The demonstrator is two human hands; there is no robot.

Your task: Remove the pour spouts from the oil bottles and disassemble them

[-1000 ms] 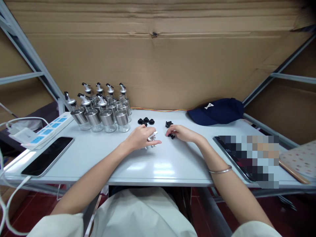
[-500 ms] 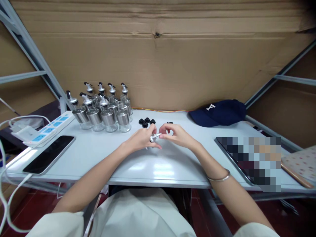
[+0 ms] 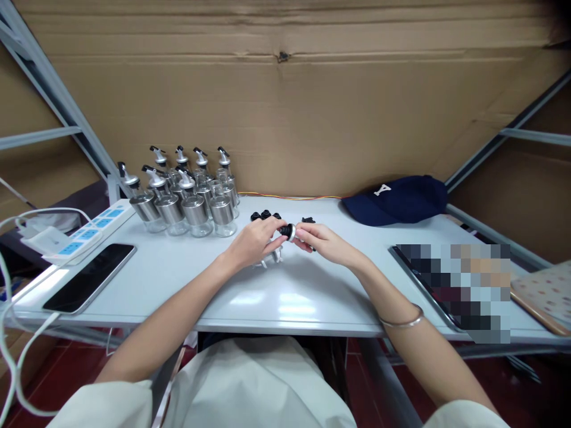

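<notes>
- Black and silver stopper piece, small and round [image 3: 289, 231], is held up between two hands, over the middle of the shiny white table [image 3: 214, 297]. Its black, ridged end is turned to 9 o'clock, and its silver end to 3 o'clock.
- The black end is pinched by the thumb and fingers of the left hand [image 3: 255, 242].
- The silver end is pinched by the fingertips of the right hand [image 3: 329, 244]. A thin silver metal bangle [image 3: 405, 318] is worn on that arm.
- Some small silver parts [image 3: 277, 254] are seen at 7 o'clock from the stopper piece, under the left hand. Whether they are held or just laid down cannot be told.
- Small round black plastic caps [image 3: 266, 213] are set out at 10 o'clock, just past the left hand, and partly hidden by it.
- Little black plastic bits [image 3: 308, 220] are laid at 1 o'clock, just past the right fingers.
- Clear glass bottles with shiny steel bands [image 3: 195, 208] are stood close together at 10 o'clock. Some are topped with silver spouts with black tips.
- A dark blue cloth cap with a white letter [image 3: 397, 201] is placed at 2 o'clock, by the brown cardboard wall [image 3: 285, 125].
- A black-screened phone [image 3: 91, 278] is laid flat between 8 and 9 o'clock, beside a white power strip with blue sockets [image 3: 89, 235].
</notes>
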